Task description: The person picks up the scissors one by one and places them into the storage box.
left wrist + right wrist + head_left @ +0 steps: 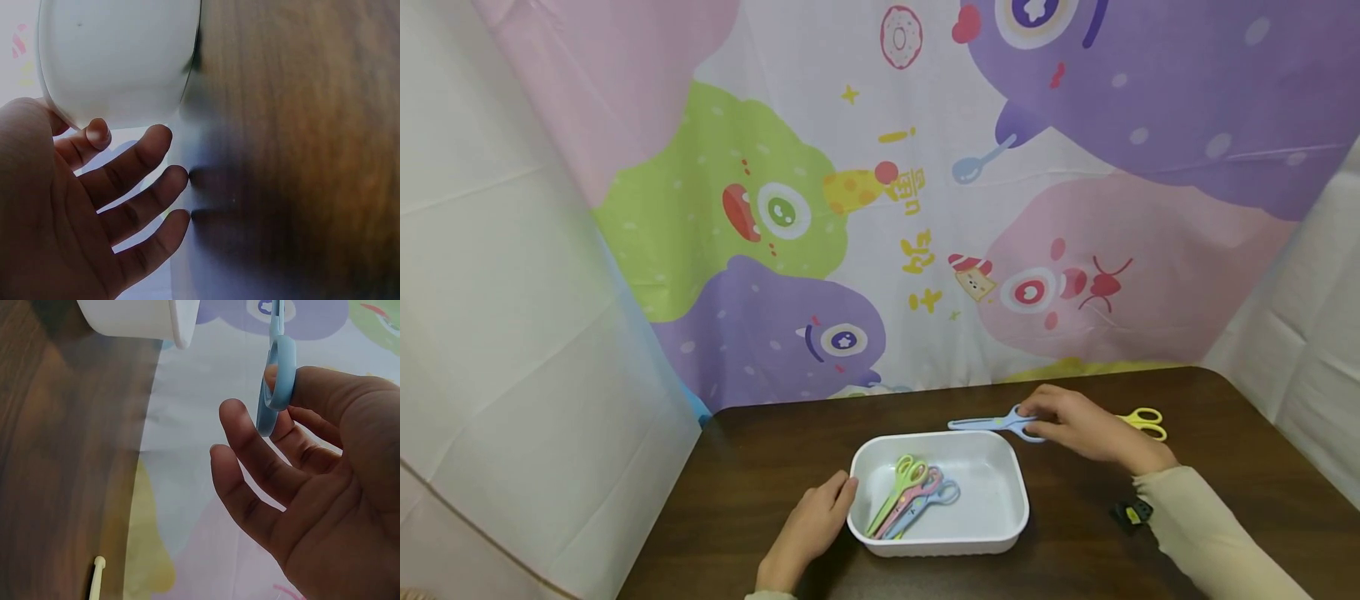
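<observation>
A white tray stands on the dark wooden table and holds a green, a pink and a blue pair of scissors. My left hand rests against the tray's left wall, and in the left wrist view its straight fingers touch the tray under the rim. Behind the tray, my right hand pinches the handle loop of a light blue pair of scissors lying on the table. In the right wrist view the loop sits between thumb and forefinger, with the other fingers stretched out.
Yellow scissors lie just right of my right hand, partly hidden by it. A small black and yellow object sits by my right sleeve. A cartoon-printed cloth hangs behind the table, with white sheets at both sides.
</observation>
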